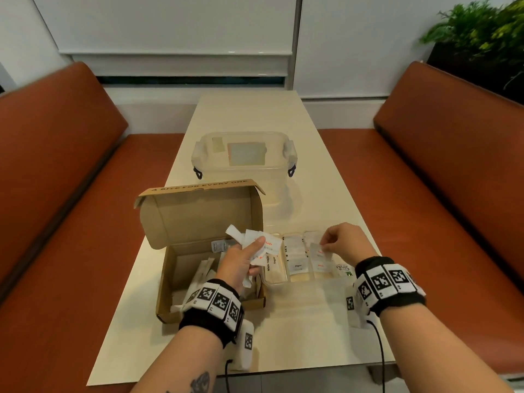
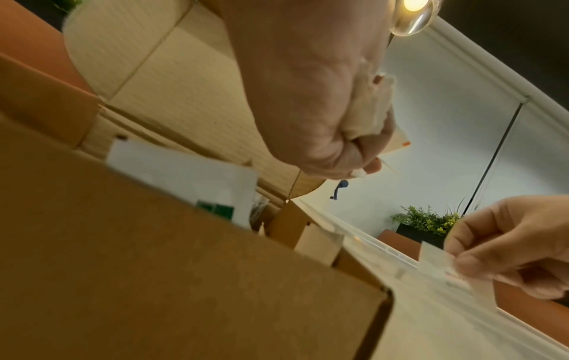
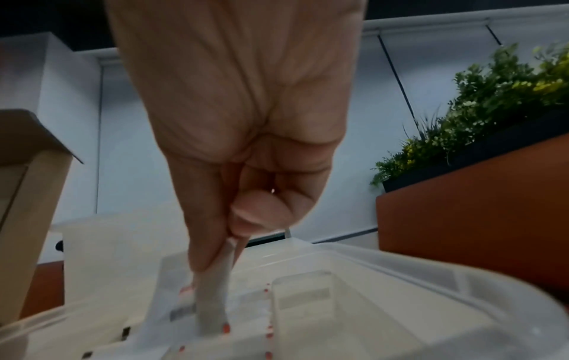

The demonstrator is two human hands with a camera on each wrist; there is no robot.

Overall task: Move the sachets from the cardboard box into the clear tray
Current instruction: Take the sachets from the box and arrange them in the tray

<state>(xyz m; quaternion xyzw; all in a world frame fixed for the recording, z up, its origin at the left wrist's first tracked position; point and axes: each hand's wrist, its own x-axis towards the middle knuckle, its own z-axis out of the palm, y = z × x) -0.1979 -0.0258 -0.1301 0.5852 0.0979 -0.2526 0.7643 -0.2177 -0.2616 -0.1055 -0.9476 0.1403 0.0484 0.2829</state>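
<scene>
An open cardboard box sits at the near left of the table with several sachets inside. My left hand hovers over its right side, gripping a bunch of white sachets with red print. Right of the box lies the clear divided tray, holding sachets labelled White Sugar, Pepper and Stevia. My right hand is above the tray and pinches one white sachet by its top edge, its lower end down in a compartment. The left wrist view shows the bunch in my fist.
A lidded clear plastic container stands behind the box on the cream table. Orange bench seats flank the table. A green plant stands at the back right. Cables hang from both wristbands.
</scene>
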